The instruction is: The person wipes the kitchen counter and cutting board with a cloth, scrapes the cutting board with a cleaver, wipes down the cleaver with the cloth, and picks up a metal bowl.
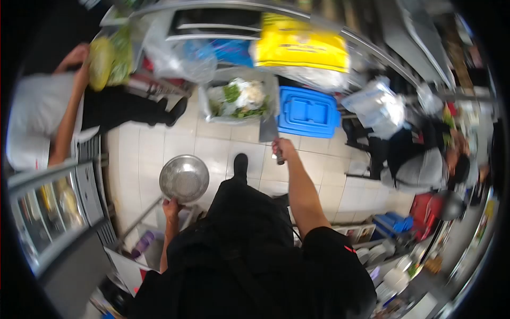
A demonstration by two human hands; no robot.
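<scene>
In the head view my left hand [171, 208] grips the rim of a round metal colander [184, 178], held out over the floor on the left. The inside of the colander looks bare and shiny. My right hand [285, 148] is closed around the handle of a cleaver [269, 129], whose broad blade points forward. Just ahead of the blade stands a grey bin [205, 109] with green leaves and whitish scraps [245, 95] in it. Beside the bin, to its right, is a blue lidded box [309, 111].
A person in a grey shirt [42, 117] holds bagged greens at the left. Another person [419, 167] bends at the right. A yellow bag [303, 45] lies on the shelf ahead. A glass-front fridge [50, 207] stands left, and dishes [396, 279] fill the right counter.
</scene>
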